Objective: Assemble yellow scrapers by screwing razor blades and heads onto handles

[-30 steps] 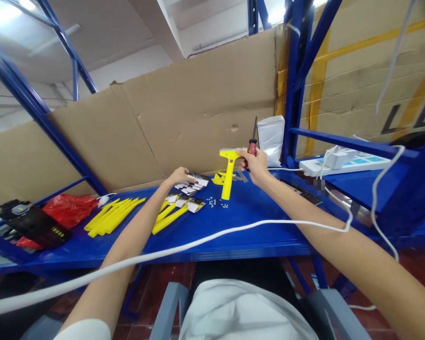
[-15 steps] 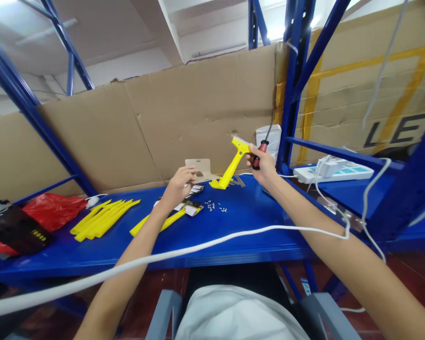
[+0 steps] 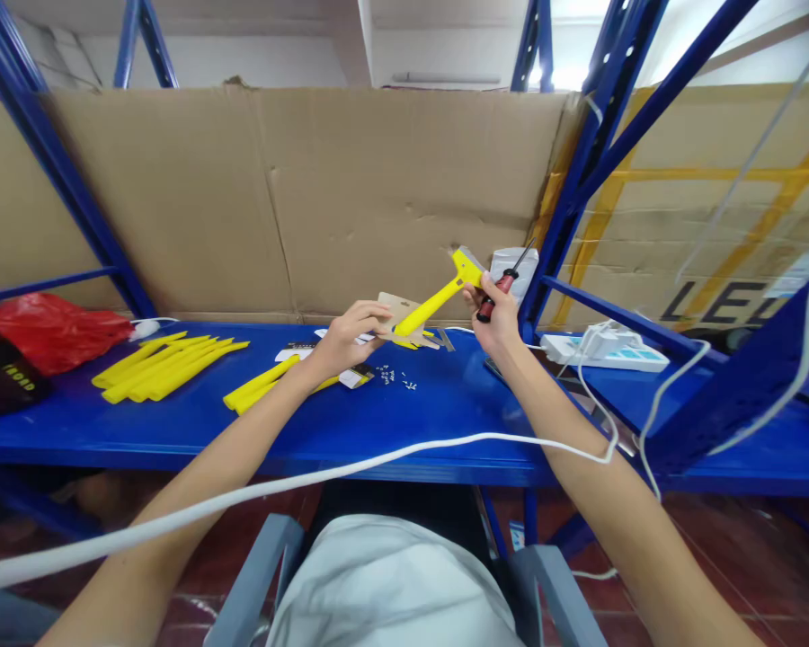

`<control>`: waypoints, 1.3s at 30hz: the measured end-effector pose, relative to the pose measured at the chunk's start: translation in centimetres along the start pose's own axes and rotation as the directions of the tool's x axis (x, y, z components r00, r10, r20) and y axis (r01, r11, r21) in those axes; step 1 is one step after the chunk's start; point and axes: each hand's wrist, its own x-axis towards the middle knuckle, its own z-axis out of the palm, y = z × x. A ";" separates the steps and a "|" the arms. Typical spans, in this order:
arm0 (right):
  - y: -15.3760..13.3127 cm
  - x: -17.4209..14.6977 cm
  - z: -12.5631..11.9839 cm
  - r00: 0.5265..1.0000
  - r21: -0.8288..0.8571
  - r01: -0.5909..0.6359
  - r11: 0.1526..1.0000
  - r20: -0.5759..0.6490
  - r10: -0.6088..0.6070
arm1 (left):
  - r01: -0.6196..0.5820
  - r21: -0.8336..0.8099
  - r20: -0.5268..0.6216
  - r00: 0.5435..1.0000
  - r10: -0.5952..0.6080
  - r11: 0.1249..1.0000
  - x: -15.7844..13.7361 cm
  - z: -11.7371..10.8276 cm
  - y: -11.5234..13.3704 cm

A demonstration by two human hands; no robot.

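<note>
Ideally, the left hand (image 3: pixel 348 340) pinching the hang card (image 3: pixel 403 307) steadies it; the right hand (image 3: pixel 502 323), gripping yellow scraper (image 3: pixel 438 300) and screwdriver (image 3: pixel 497 296), aligns the handle.

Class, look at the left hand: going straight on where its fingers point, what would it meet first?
Beyond the beige cardboard card the left hand holds, probably the yellow T-shaped scraper's handle; depth leaves any present contact unclear.

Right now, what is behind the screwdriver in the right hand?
Behind the screwdriver shows a white packet, in front of the cardboard panel. The screwdriver and right hand cover part of the white packet; its inside cannot be seen.
</note>
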 end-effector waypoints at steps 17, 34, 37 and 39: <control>1.5 -2.8 1.7 0.955 -0.196 -0.228 0.954 0.144 0.258 | 0.311 -0.158 -0.165 0.928 -0.336 0.937 0.3 1.2 2.1; 1.9 -4.7 2.7 0.928 -0.262 -0.224 0.939 0.236 0.288 | 0.794 -0.577 0.424 0.489 -0.762 0.189 1.2 1.9 3.3; 1.9 -5.0 2.8 0.918 -0.305 -0.215 0.928 0.260 0.298 | 0.766 -0.626 0.434 0.498 -0.751 0.147 1.4 1.4 3.6; 1.9 -5.3 2.8 0.909 -0.339 -0.205 0.918 0.281 0.306 | 0.770 -0.621 0.442 0.499 -0.745 0.148 1.5 1.2 3.6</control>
